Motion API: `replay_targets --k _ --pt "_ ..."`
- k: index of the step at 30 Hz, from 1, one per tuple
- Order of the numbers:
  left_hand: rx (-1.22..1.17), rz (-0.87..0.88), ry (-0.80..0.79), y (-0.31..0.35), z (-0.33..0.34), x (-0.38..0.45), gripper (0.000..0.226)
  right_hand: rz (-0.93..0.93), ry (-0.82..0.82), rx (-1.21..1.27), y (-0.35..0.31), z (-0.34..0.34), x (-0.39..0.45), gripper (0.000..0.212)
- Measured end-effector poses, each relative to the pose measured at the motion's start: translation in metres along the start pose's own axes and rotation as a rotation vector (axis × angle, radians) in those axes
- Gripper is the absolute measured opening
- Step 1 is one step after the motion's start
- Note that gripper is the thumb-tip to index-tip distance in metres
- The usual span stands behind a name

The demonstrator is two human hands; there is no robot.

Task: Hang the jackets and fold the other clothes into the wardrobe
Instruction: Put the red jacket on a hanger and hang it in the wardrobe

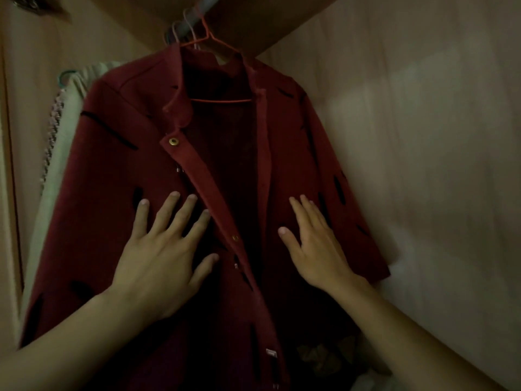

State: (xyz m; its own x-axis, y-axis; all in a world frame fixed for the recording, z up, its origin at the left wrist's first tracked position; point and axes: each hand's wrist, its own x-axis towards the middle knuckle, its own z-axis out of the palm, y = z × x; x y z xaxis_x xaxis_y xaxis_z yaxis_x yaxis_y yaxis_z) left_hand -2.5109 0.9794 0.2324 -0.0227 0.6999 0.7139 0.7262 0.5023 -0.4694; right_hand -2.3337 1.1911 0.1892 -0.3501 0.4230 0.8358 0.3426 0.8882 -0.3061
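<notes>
A dark red jacket (118, 176) with black slashes and brass snaps hangs unbuttoned on an orange hanger (214, 40) from the wardrobe rail (194, 15). My left hand (160, 249) lies flat on its left front panel, fingers spread and straight. My right hand (315, 246) rests flat on the right front panel, fingers straight and pointing up. Neither hand holds any cloth.
A cream garment (67, 131) with a braided trim hangs just left of the jacket on a pale blue hanger (63, 77). Spare white hangers (186, 26) sit on the rail. The wardrobe's pale side wall (423, 136) stands close on the right.
</notes>
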Motion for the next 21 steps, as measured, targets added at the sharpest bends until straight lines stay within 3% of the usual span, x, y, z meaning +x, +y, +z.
replay_targets --k 12,21 --pt "-0.186 -0.004 0.07 -0.001 -0.045 -0.047 0.077 0.08 0.049 -0.042 -0.061 -0.051 -0.052 0.07" --pt "-0.412 0.042 0.24 -0.024 -0.054 -0.101 0.066 0.169 0.083 -0.174 -0.141 -0.059 -0.108 0.069"
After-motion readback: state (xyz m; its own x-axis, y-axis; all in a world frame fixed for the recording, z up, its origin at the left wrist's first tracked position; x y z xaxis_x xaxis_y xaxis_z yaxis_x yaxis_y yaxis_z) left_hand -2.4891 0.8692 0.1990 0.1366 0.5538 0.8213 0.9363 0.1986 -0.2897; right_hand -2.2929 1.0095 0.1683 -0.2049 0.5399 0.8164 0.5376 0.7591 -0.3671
